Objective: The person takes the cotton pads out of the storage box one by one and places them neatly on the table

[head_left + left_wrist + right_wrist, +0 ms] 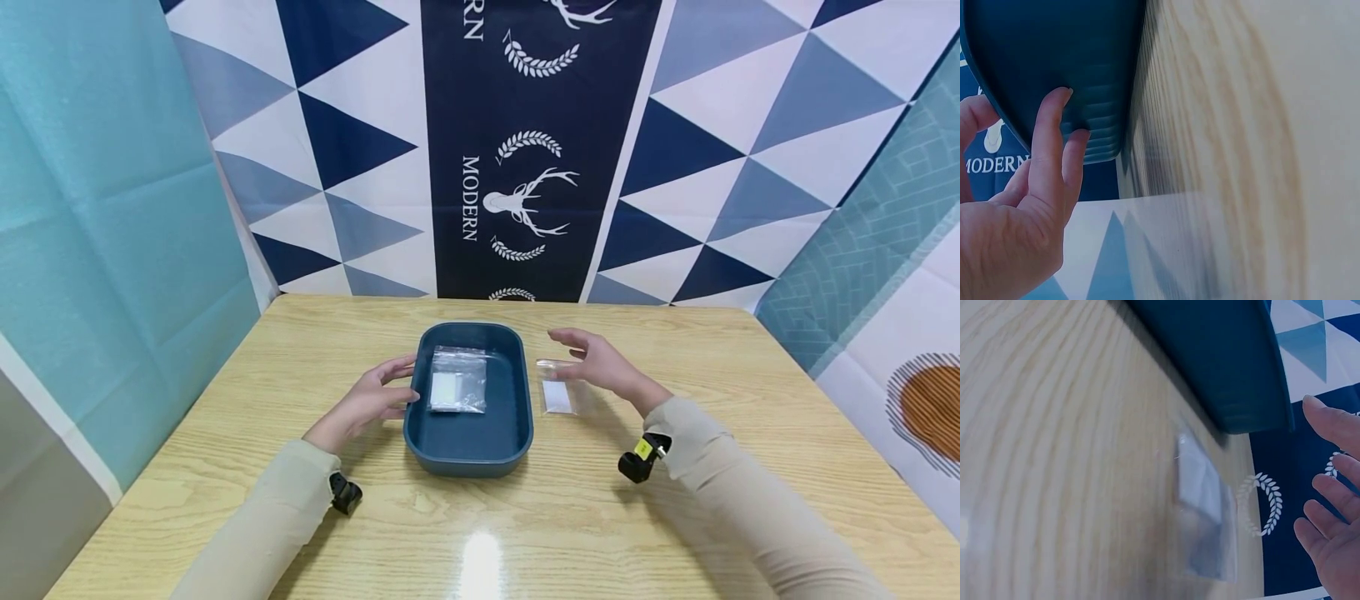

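A dark blue rectangular bin (468, 462) with rounded corners stands upright on the table. Inside it, toward the back left, lie clear zip bags (468, 392) with a white piece in them; how many overlap I cannot tell. My left hand (362, 402) is at the bin's left side, and in the left wrist view its extended fingertips touch the outer wall. Right of the bin, a clear zip bag (557, 400) with a white insert lies flat on the table. Over that bag my right hand (606, 367) hovers, fingers spread and holding nothing; the right wrist view shows the bag apart from it.
The wood-grain table (360, 533) runs back to a patterned curtain (360, 142). Pale teal cloth (112, 208) hangs at the left. A small black device (345, 493) sits on the left wrist, and another (637, 462) on the right.
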Demonstrator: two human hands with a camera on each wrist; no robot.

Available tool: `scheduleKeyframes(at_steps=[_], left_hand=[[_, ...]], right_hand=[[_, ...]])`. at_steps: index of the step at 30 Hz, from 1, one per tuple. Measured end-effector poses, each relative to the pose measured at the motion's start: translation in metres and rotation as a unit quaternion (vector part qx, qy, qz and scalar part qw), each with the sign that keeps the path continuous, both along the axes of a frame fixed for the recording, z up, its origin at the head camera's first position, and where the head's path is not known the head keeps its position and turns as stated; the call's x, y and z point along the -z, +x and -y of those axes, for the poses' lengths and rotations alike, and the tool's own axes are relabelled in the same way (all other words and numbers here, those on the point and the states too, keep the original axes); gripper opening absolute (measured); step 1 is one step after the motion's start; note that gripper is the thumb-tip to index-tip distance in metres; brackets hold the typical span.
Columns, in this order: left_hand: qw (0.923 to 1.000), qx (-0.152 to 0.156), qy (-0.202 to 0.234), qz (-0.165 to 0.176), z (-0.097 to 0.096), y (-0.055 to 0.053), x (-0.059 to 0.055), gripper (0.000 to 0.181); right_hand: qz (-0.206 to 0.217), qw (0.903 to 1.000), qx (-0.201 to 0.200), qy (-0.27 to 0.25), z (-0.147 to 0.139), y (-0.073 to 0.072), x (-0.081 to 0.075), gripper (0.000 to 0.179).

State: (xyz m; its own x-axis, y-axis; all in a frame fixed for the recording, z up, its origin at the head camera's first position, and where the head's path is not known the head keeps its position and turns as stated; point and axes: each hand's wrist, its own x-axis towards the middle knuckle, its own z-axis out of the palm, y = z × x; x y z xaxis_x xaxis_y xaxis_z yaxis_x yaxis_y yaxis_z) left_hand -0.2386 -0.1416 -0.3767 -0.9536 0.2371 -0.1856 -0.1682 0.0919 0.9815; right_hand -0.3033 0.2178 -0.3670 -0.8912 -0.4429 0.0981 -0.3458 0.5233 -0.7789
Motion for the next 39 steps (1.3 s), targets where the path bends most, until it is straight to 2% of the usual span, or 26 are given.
scheduleKeyframes(at_steps=[5,7,9,14,17,24,39], left_hand=[[1.0000,-0.002,0.008,-0.004,0.002,-0.009,0.015,0.065],[0.9999,0.000,0.011,-0.009,0.003,-0.009,0.017,0.065],[0.9999,0.004,0.013,-0.009,0.001,-0.006,0.012,0.065],[0.9999,0.003,0.013,-0.009,0.002,-0.007,0.014,0.064],[0.9999,-0.002,0.012,-0.009,0.002,-0.012,0.021,0.064],[0.9998,0.001,0.014,-0.011,0.003,-0.011,0.019,0.064],[0.9999,-0.004,0.006,-0.008,0.002,-0.010,0.018,0.066]], right_hand=[[-0.002,1.0000,-0.002,-0.008,0.006,-0.002,-0.007,0.067],[0.001,1.0000,0.000,-0.008,0.009,-0.004,-0.010,0.068],[0.000,1.0000,-0.002,-0.006,0.013,-0.005,-0.013,0.069],[-0.002,1.0000,0.003,0.004,0.023,-0.007,-0.020,0.067],[0.000,1.0000,0.001,0.003,0.029,-0.008,-0.023,0.066],[0.020,0.9998,-0.001,-0.007,0.046,-0.012,-0.030,0.067],[0.021,0.9991,0.002,-0.038,0.086,-0.019,-0.035,0.061]])
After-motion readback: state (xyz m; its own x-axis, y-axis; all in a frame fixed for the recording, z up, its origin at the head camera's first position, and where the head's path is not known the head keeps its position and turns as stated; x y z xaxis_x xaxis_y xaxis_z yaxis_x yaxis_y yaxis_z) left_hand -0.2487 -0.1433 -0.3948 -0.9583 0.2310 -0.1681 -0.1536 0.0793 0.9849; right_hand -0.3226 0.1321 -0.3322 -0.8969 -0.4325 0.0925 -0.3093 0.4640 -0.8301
